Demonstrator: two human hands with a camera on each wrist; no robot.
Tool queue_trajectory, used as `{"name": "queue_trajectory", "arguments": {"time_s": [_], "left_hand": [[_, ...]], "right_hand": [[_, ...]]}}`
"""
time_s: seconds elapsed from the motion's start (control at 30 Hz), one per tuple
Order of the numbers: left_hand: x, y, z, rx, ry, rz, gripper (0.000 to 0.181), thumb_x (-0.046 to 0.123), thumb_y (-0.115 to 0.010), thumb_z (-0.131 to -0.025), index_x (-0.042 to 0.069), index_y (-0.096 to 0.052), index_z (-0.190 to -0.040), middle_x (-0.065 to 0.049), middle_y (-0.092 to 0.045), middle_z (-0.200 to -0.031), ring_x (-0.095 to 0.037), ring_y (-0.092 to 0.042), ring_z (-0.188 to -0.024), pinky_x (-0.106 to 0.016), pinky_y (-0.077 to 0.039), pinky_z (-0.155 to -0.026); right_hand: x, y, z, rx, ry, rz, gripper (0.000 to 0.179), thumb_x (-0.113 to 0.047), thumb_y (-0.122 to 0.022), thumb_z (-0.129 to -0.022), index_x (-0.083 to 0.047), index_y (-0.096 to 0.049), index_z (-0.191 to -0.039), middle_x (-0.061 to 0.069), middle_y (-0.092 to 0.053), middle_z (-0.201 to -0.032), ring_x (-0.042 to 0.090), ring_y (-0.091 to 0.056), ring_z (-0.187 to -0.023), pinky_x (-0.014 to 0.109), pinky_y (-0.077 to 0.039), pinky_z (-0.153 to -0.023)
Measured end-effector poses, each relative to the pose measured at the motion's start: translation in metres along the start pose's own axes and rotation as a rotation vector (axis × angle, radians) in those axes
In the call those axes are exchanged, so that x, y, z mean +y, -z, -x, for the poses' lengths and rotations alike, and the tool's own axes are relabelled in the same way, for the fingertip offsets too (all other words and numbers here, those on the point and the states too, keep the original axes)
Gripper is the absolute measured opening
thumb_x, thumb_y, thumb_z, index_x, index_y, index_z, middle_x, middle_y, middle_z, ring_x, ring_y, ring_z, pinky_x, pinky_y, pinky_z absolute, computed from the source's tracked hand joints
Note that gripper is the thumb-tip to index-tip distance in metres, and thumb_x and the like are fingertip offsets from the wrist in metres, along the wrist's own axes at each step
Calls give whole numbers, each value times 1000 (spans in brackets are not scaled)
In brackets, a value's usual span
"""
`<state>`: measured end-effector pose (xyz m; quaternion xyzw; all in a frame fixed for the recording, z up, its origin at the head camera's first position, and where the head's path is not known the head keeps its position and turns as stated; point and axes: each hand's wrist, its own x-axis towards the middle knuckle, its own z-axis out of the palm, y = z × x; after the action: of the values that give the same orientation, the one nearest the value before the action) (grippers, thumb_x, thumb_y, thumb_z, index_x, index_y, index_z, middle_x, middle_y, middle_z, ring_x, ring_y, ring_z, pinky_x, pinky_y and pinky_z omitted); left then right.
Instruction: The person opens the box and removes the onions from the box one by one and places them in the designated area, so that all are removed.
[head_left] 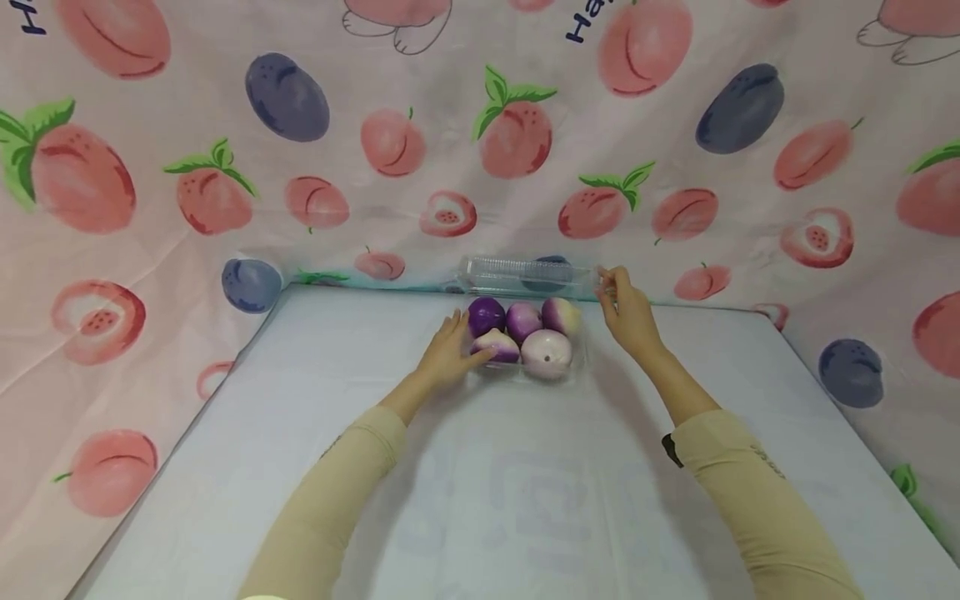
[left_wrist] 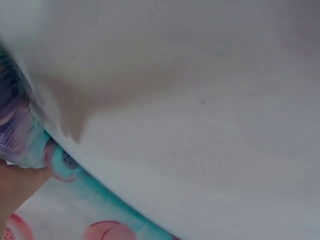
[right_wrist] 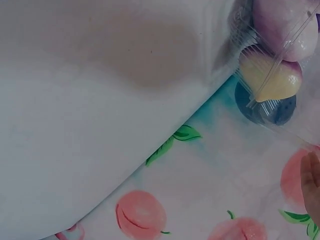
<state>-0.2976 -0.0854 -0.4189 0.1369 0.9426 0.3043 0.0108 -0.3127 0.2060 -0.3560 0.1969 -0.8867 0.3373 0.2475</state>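
Left hand [head_left: 446, 353] — fingers are lying extended, apparently bracing the clear box [head_left: 582, 357] at its left. Five purple-and-white bulbs [head_left: 524, 320] are sitting inside, walls containing them on the counter [head_left: 487, 483]. Right hand [head_left: 628, 310] — fingers are pinching the lid [head_left: 510, 272] at right, seemingly holding it raised.

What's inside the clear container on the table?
Five onion-like pieces, purple to whitish, sit inside the container. Their undersides, and whatever lies directly beneath them, are covered.

Five onions [head_left: 523, 322], one clear box [head_left: 580, 358], two hands [head_left: 446, 354]
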Motion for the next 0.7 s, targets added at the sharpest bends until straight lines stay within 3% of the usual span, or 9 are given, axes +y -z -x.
{"name": "queue_trajectory", "arguments": {"time_s": [0.1,0.33,0.53,0.7], "left_hand": [[-1,-2,-4,-18,28,-29,93,55,-51,-90,0,-8,-150,-21,-4,-158,-42,-6,-144,-52,-13,-116],[-1,-5,-8,-24,86,-14,101,61,-50,-88,-3,0,-149,-21,3,-158,-39,-1,-145,-44,-7,-119],[-1,-4,-7,-25,85,-23,104,63,-52,-86,-2,0,-149,-19,3,-158,-37,-1,-146,-45,-10,-118],[-1,-9,-3,-40,89,-28,109,68,-50,-84,-1,2,-150,-18,5,-158,-35,0,-146,-46,-12,-118]], "right_hand": [[1,0,-2,14,-1,13,18,-4,-53,-95,5,-41,-104,33,-63,-95,45,-64,-86,52,-50,-69],[6,-1,-10,34,22,-1,29,0,-50,-94,5,-41,-121,26,-60,-121,41,-67,-87,48,-48,-62],[10,2,-17,16,40,8,30,7,-47,-91,7,-45,-121,29,-60,-119,43,-67,-83,49,-48,-60],[13,4,-16,-5,44,38,30,6,-48,-92,6,-45,-121,30,-64,-110,44,-66,-86,53,-51,-67]]}}
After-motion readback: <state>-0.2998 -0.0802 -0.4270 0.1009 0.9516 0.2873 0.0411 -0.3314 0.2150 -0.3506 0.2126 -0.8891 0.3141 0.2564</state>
